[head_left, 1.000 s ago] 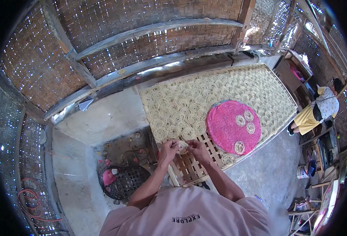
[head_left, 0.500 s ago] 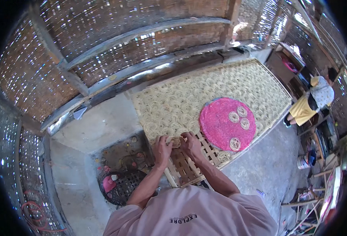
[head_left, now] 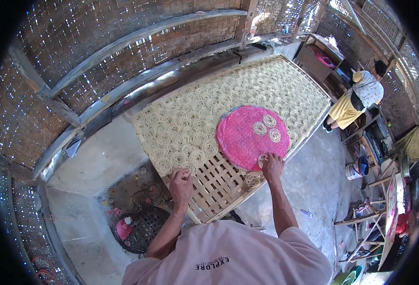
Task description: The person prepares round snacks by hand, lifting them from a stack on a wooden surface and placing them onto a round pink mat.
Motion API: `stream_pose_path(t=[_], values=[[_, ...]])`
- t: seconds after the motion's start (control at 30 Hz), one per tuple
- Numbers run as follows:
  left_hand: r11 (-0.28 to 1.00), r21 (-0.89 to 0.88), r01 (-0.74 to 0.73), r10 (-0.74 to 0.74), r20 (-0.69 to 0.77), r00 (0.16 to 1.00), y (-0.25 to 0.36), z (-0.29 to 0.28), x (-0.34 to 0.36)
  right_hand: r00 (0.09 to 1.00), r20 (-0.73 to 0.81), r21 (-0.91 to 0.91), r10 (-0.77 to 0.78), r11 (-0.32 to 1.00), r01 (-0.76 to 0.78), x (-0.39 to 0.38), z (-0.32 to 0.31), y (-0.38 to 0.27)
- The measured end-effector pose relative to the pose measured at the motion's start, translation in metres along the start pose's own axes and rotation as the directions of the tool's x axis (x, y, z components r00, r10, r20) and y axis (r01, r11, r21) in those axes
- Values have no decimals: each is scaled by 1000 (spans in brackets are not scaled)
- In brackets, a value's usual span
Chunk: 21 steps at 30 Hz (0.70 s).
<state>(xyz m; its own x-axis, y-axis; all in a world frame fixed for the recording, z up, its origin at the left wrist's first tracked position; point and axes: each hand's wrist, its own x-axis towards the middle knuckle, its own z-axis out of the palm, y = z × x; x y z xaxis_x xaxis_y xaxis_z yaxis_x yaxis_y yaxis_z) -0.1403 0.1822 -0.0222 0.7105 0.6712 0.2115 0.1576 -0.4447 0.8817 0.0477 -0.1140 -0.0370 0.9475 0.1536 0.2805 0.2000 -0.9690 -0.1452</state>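
My right hand reaches to the near edge of a round pink mat, its fingers closed on a pale noodle nest there. Three more coiled nests sit on the mat's upper right. At the rack's near left corner is my left hand, fingers curled beside the last nests of the layer; whatever is in them is too small to make out. Rows of noodle nests cover most of the long slatted bamboo rack, whose bare lattice shows between my hands. One loose nest lies on the lattice near its right edge.
A dark perforated basket with a pink item stands on the floor at the left. Another person in yellow shorts stands beyond the rack's far right end. A bucket and a wooden frame are at the right.
My right hand has left the rack beside my left hand and moved right to the nest on the pink mat. The left hand stays at the near left corner. The view has shifted.
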Motion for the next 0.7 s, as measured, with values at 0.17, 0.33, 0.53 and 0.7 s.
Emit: stream_pose_path(t=[0.17, 0.33, 0.53, 0.7], values=[[999, 5, -36, 36, 45, 998, 20, -1, -1, 980, 155, 56, 125, 989, -136, 14, -6, -2], [1000, -22, 20, -18, 72, 997, 19, -3, -8, 994, 62, 79, 85, 993, -89, 17, -4, 7], [960, -232, 157, -107, 214, 971, 5, 20, -27, 963, 268, 543, 27, 822, -174, 1, -38, -22], [657, -321, 682, -371, 650, 664, 22, 16, -21, 924, 219, 847, -313, 532, -20, -40, -53, -99]])
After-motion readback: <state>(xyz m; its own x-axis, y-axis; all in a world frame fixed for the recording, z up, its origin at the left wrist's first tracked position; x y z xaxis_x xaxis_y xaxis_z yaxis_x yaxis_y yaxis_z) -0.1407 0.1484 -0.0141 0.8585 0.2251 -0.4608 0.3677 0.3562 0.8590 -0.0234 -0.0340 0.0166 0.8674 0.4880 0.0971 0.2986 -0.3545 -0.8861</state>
